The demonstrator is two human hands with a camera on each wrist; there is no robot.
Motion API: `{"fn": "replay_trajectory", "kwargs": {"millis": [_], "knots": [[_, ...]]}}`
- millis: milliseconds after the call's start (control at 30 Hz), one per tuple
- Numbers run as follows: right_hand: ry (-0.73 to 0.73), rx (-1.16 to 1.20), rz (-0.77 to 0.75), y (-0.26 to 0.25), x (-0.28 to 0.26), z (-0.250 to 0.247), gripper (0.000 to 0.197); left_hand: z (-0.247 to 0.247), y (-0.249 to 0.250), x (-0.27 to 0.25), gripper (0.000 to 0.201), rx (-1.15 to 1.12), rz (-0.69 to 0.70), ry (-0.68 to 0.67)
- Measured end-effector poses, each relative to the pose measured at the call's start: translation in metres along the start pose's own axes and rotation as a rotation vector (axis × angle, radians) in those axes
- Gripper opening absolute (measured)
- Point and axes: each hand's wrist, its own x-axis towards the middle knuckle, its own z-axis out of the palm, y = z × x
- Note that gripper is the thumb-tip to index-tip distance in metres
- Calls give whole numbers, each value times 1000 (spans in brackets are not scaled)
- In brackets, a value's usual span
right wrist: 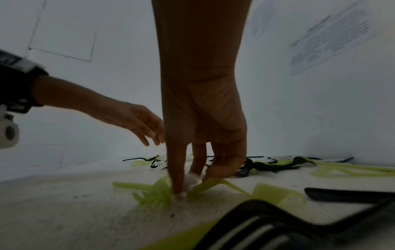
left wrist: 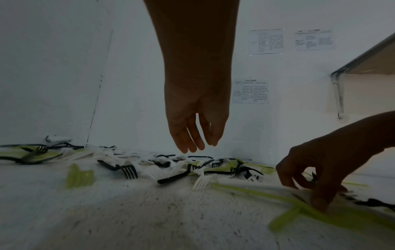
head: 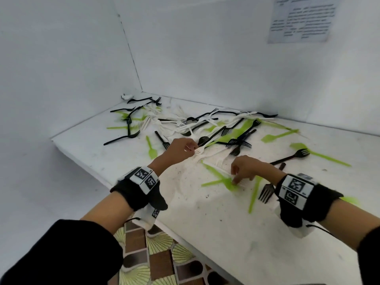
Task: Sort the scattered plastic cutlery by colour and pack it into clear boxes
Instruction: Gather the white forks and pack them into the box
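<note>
Right hand fingertips pinching flat, light, slippery white plastic fork handle mid-frame; left hand relaxed, empty.

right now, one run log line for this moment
stage: sorting | left hand: open, above pile | right hand: fingertips on white fork over green fork | boxes: not in view

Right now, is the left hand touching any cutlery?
Apart. The left wrist view shows the left hand with fingers relaxed and hanging, wall visible below the fingertips, above the white fork on the table.
</note>
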Motion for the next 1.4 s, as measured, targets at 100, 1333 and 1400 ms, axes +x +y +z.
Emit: {"fn": "replay_trajectory", "kwargs": {"millis": [100, 1333, 1400], "knots": [[56, 31, 4, 8, 0, -8, 28, 8, -18, 8, 26, 11, -17, -80], [228, -13, -46, -7, 62, -19, 56, -30, -5, 176, 19, -501, 454, -189], [194, -55, -64, -6, 66, -16, 47, -24, 0, 179, 15, -280, 495, -304]]}}
